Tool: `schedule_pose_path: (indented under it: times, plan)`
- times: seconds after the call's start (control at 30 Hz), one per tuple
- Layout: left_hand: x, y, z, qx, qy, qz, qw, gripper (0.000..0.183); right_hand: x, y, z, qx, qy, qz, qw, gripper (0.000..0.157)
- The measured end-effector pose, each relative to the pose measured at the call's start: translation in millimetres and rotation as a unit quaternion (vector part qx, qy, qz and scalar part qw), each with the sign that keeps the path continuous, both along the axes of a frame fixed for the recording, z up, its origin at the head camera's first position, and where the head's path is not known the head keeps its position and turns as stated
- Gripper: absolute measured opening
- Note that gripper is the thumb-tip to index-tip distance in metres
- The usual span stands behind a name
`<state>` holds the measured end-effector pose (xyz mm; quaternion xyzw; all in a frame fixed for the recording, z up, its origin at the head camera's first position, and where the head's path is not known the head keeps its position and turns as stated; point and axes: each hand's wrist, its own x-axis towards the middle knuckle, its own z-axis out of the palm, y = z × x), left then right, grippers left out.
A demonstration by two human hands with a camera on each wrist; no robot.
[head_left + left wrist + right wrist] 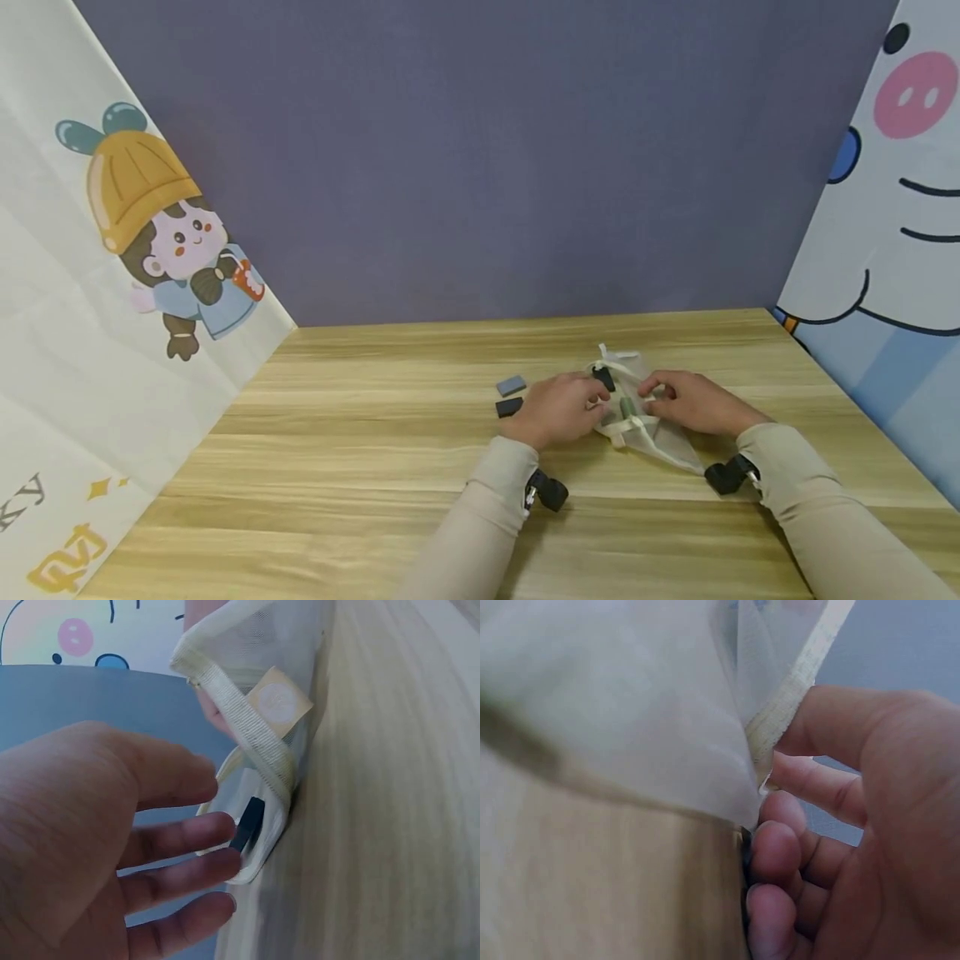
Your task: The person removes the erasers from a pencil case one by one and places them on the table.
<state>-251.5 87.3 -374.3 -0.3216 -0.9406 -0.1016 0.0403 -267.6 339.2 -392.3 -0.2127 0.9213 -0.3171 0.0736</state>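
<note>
A whitish mesh bag (678, 452) with a pale woven band along its mouth lies on the wooden table. My right hand (697, 404) pinches that band (784, 712) between thumb and fingers at the bag's right side. At the mouth's left side is my left hand (558, 408), its fingers spread and loosely bent, with fingertips close to a dark piece (249, 823) at the bag's opening. A green item (627, 408) shows at the bag's middle. On the band sits a square tan tag (279, 703) with a pale round mark.
Just left of my left hand lie a grey block (511, 385) and a dark block (509, 407), the latter partly behind the hand. A dark grey panel (480, 167) closes off the table's back. Printed cloths (45, 208) flank both sides.
</note>
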Motion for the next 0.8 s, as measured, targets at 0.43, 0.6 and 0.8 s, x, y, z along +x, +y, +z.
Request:
schedule_pose_path:
  times: [0.43, 0.6, 0.8]
  plan:
    - [0.1, 11, -9.6, -0.013, 0.030, -0.025, 0.9992, 0.024, -1.3, 1, -1.4, 0.010, 0.005, 0.001, 1.000, 0.026]
    - [0.7, 13, -11.2, -0.012, 0.031, -0.035, 0.9988, 0.024, -0.3, 0, 0.2, 0.009, 0.009, 0.005, 1.000, 0.026]
    - [0.9, 14, -11.3, -0.008, 0.024, -0.044, 0.9987, 0.022, -0.2, 0, -0.1, 0.008, 0.004, 0.003, 1.000, 0.026]
